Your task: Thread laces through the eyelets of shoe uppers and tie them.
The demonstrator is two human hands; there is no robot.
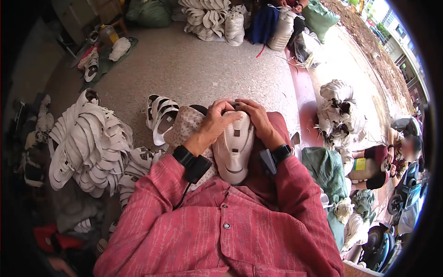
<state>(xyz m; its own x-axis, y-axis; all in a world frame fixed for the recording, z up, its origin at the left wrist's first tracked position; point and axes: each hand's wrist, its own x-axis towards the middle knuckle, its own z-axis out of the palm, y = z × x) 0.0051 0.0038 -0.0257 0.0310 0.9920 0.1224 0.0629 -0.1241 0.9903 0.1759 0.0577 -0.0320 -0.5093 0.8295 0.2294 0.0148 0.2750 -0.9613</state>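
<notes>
A white perforated shoe upper [234,143] lies lengthwise over my lap, with small dark patches along its middle. My left hand [216,122] is closed on its far left edge, the thumb lying across the top. On the far right edge, my right hand [256,117] grips the same upper. The fingertips of both hands meet near a dark spot at the far end and partly hide it. Patterned cloth [183,124] covers my left leg under the left hand. Just beyond it sits a white strappy shoe upper [162,119] with a dark inside.
At my left stands a large stack of white shoe uppers [92,143]. More stacked uppers [339,111] stand outside to the right, near a green sack [325,168]. A person [392,159] sits at the far right. Beyond the concrete floor [184,64] are more bundles [207,21].
</notes>
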